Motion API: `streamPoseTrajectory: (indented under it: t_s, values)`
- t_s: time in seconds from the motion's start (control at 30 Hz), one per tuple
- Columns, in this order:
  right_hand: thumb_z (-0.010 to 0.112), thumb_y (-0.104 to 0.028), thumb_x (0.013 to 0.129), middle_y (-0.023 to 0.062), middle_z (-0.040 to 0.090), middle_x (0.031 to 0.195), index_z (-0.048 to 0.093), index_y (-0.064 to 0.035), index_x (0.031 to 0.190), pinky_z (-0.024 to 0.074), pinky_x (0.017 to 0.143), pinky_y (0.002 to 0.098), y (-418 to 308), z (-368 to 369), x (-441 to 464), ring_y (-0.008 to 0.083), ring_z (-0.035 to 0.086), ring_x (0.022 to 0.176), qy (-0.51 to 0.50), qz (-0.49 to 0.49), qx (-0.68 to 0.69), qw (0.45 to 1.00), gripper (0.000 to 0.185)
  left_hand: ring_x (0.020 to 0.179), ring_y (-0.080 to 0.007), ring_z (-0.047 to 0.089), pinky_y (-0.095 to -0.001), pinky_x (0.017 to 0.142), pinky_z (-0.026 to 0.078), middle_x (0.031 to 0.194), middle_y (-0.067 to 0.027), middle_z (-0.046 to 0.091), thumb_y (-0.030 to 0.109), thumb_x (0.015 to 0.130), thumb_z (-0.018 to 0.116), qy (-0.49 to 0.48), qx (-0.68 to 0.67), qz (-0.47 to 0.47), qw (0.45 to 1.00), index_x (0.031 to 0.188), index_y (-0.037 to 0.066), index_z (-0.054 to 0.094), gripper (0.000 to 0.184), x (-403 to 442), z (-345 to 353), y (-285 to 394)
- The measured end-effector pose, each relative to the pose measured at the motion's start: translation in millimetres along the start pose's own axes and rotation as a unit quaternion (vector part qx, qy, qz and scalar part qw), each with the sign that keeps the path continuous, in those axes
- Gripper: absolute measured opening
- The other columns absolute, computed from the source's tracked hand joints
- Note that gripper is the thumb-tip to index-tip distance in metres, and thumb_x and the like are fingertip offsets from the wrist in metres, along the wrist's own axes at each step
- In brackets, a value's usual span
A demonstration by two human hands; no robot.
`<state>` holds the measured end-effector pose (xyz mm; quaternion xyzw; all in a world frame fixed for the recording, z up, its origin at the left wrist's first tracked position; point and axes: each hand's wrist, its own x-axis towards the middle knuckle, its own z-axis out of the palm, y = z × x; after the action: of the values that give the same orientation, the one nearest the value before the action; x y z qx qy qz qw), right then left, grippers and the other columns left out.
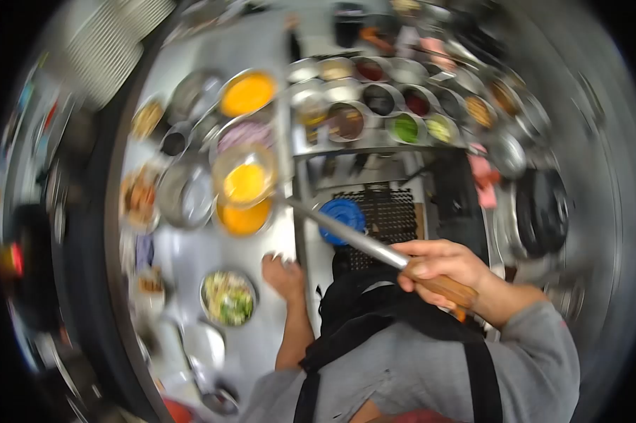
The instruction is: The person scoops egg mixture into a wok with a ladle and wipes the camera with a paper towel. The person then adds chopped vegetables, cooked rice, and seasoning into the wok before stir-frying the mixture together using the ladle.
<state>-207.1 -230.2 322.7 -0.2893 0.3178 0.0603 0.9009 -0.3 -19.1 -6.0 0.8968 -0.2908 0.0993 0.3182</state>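
Round containers stand in close rows, one holding chopped greens, another a dark red filling, beyond a blue round object and black perforated mat; a pink item lies at right.

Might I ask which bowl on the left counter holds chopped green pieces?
The round bowl beside the left hand: its green and whitish mix sets it apart from the orange contents farther up.
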Motion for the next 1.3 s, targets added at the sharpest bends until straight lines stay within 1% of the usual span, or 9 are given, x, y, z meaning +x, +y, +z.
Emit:
streamPoseTrajectory:
  t_s: [0.17, 0.43, 0.57, 0.6, 0.7, 0.8, 0.9, 1.07, 1.3]
  values:
    - [0.055, -0.008, 0.088, 0.0207, 0.058, 0.090, 0.033, 0.0082, 0.140, 0.0429, 0.035, 0.0269, 17, -44, -72, 0.0181, 0.056, 0.047, 0.004, -0.140, 0.039, 0.989, 0.059, 0.102, -0.0405, 0.054, -0.0513, 0.085, 0.043, 0.109, -0.0212, 0.056, 0.008, 0.074, 0.057, 0.064, 0.060, 0.094, 0.992, 0.096, -0.001, 0.057, 0.024, -5, 15, -1]
    - [0.055, -0.005, 0.087, 0.0206, 0.060, 0.090, 0.036, 0.0059, 0.139, 0.0423, 0.035, 0.0276, 63, -138, -226, 0.0191, 0.056, 0.048, 0.145, -0.345, 0.135, 0.917, 0.057, 0.107, -0.0338, 0.055, -0.0471, 0.084, 0.044, 0.117, -0.0137, 0.056, 0.011, 0.083, 0.052, 0.069, 0.170, 0.104, 0.977, 0.101, 0.004, 0.057, 0.020, -16, 31, -10]
    - [0.056, -0.002, 0.085, 0.0227, 0.060, 0.088, 0.042, 0.0038, 0.136, 0.0388, 0.032, 0.0284, 90, -192, -300, 0.0209, 0.054, 0.045, 0.263, -0.436, 0.189, 0.840, 0.053, 0.109, -0.0346, 0.053, -0.0477, 0.086, 0.044, 0.119, -0.0139, 0.055, 0.013, 0.083, 0.052, 0.068, 0.238, 0.064, 0.967, 0.102, 0.005, 0.055, 0.022, -14, 50, -30]
    - [0.057, -0.003, 0.084, 0.0223, 0.060, 0.087, 0.040, 0.0048, 0.136, 0.0373, 0.031, 0.0284, 96, -208, -315, 0.0209, 0.053, 0.044, 0.291, -0.453, 0.197, 0.819, 0.055, 0.106, -0.0352, 0.053, -0.0486, 0.085, 0.044, 0.116, -0.0133, 0.054, 0.013, 0.082, 0.052, 0.038, 0.255, -0.001, 0.966, 0.100, 0.005, 0.053, 0.020, -10, 53, -21]
    - [0.054, -0.006, 0.083, 0.0221, 0.058, 0.085, 0.043, 0.0033, 0.134, 0.0371, 0.030, 0.0260, 107, -257, -357, 0.0187, 0.050, 0.040, 0.421, -0.458, 0.191, 0.760, 0.053, 0.101, -0.0343, 0.054, -0.0481, 0.081, 0.047, 0.117, -0.0122, 0.051, 0.016, 0.078, 0.058, -0.021, 0.283, -0.131, 0.950, 0.105, 0.006, 0.050, 0.030, -2, 68, 1]
    - [0.058, -0.009, 0.082, 0.0159, 0.058, 0.083, 0.041, 0.0032, 0.135, 0.0376, 0.030, 0.0256, 117, -323, -379, 0.0175, 0.050, 0.040, 0.475, -0.445, 0.156, 0.743, 0.057, 0.103, -0.0332, 0.055, -0.0494, 0.079, 0.049, 0.116, -0.0113, 0.050, 0.018, 0.076, 0.061, -0.032, 0.355, -0.164, 0.920, 0.106, 0.006, 0.053, 0.034, -14, 85, 58]
    - [0.060, -0.010, 0.081, 0.0114, 0.060, 0.082, 0.038, 0.0046, 0.137, 0.0399, 0.034, 0.0264, 128, -398, -391, 0.0168, 0.051, 0.041, 0.546, -0.399, 0.088, 0.731, 0.062, 0.106, -0.0332, 0.056, -0.0529, 0.079, 0.050, 0.119, -0.0107, 0.050, 0.019, 0.075, 0.064, -0.075, 0.314, -0.175, 0.930, 0.108, 0.005, 0.055, 0.037, -38, 109, 126]
    - [0.061, -0.006, 0.078, 0.0124, 0.061, 0.083, 0.031, 0.0063, 0.142, 0.0410, 0.039, 0.0302, 146, -481, -399, 0.0178, 0.052, 0.042, 0.645, -0.334, -0.004, 0.688, 0.071, 0.113, -0.0355, 0.053, -0.0487, 0.088, 0.050, 0.130, -0.0146, 0.047, 0.019, 0.071, 0.069, -0.252, 0.187, -0.052, 0.948, 0.111, 0.006, 0.057, 0.044, -97, 171, 190]
    - [0.060, -0.004, 0.078, 0.0165, 0.063, 0.088, 0.035, 0.0119, 0.138, 0.0438, 0.042, 0.0300, 129, -459, -428, 0.0160, 0.054, 0.047, 0.710, -0.340, -0.064, 0.614, 0.066, 0.108, -0.0404, 0.054, -0.0443, 0.094, 0.045, 0.118, -0.0232, 0.054, 0.024, 0.066, 0.068, -0.395, 0.061, 0.066, 0.914, 0.107, 0.002, 0.059, 0.047, -128, 239, 223]
